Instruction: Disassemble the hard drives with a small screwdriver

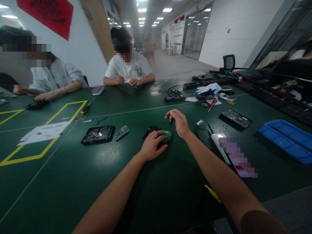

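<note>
A hard drive with a green circuit board lies on the table in front of me. My left hand holds it down, fingers spread over the board and thumb at the near edge. In my right hand is a screwdriver with a yellow and black handle, gripped upright over the right end of the drive. Its tip is too small to make out, so I cannot tell whether it touches a screw. To the left are an opened black drive casing and a loose circuit board.
Another hard drive, a blue tray and a white device lie on the right. Farther back are a red screwdriver, cables and a crumpled cloth. Two people sit across the green table.
</note>
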Demonstrator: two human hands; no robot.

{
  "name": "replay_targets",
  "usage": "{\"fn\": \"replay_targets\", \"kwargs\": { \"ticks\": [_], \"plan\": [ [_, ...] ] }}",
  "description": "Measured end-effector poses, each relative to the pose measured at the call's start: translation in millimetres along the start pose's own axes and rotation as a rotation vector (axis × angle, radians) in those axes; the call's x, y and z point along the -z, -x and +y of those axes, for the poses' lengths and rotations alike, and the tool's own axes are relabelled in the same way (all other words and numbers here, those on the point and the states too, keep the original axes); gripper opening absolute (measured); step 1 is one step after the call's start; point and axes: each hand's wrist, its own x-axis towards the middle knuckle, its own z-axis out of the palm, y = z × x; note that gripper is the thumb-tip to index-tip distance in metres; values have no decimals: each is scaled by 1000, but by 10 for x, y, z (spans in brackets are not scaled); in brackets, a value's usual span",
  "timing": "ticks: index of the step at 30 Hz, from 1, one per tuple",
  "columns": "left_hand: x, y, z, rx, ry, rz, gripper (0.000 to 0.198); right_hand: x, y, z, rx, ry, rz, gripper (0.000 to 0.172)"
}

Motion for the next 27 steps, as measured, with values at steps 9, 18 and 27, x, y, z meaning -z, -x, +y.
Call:
{"fn": "replay_targets", "kwargs": {
  "ticks": [9,18,27],
  "plan": [
    [8,-7,6,-7,0,3,43,50,-39,12,-12,-99,10,25],
    [-7,-2,-8,-4,10,5,44,-21,17,-11,-85,-177,9,24],
    [4,-14,18,-5,10,6,44,-25,12,53,-35,-139,45,31]
  ]
}}
